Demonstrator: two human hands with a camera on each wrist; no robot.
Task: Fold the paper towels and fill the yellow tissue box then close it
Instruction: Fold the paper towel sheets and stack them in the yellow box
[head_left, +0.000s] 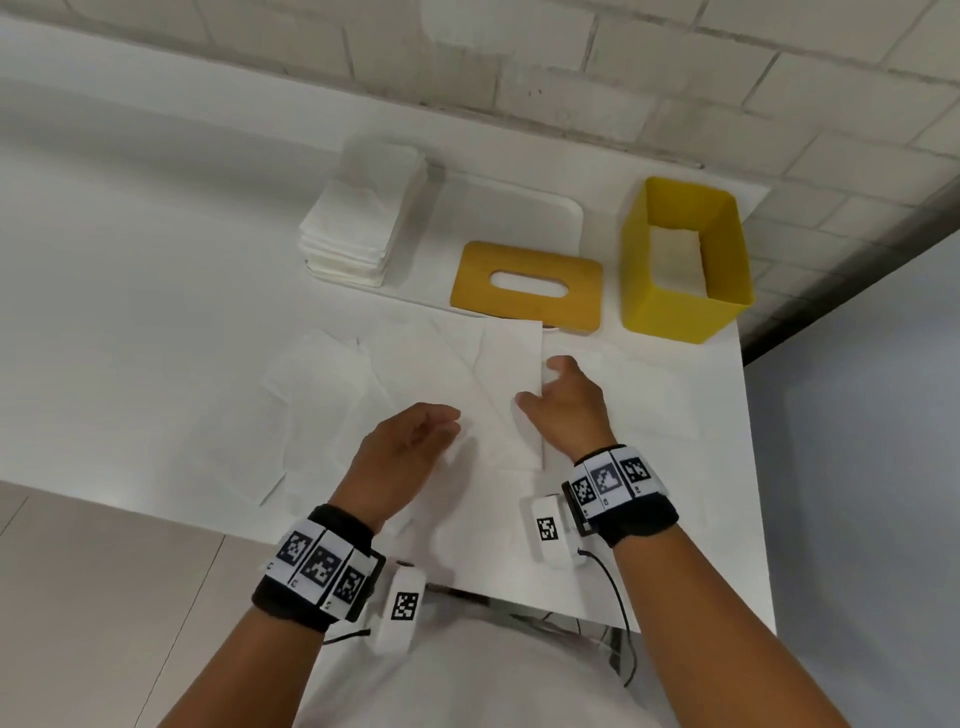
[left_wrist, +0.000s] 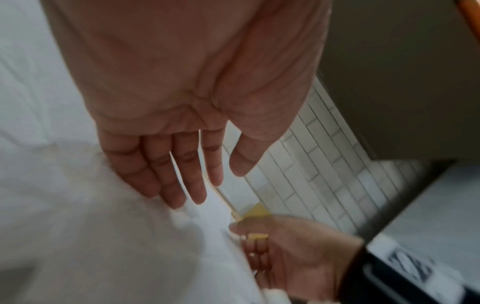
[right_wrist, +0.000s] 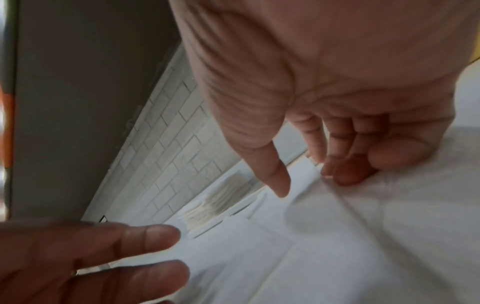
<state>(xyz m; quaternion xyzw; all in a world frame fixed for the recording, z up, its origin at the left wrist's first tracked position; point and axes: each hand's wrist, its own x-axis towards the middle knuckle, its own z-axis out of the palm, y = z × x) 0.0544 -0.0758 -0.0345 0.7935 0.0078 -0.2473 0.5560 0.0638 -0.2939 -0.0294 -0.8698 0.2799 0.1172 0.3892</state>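
Note:
The yellow tissue box (head_left: 685, 260) stands open at the back right, with white paper showing inside. Its slotted yellow lid (head_left: 527, 286) lies flat to its left. A stack of folded paper towels (head_left: 358, 218) sits at the back left, and shows as the stack (right_wrist: 221, 197) in the right wrist view. Loose paper towel sheets (head_left: 415, 384) are spread in front of me. My left hand (head_left: 447, 423) hovers over them with straight fingers (left_wrist: 182, 197). My right hand (head_left: 540, 382) presses bent fingertips (right_wrist: 342, 176) on a folded sheet's right edge, thumb apart.
A flat white tray (head_left: 524, 213) lies behind the lid. The table's right edge (head_left: 753, 467) runs close to my right wrist, with grey floor beyond. A white brick wall (head_left: 519, 62) backs the table. More crumpled sheets (head_left: 311, 374) lie to the left.

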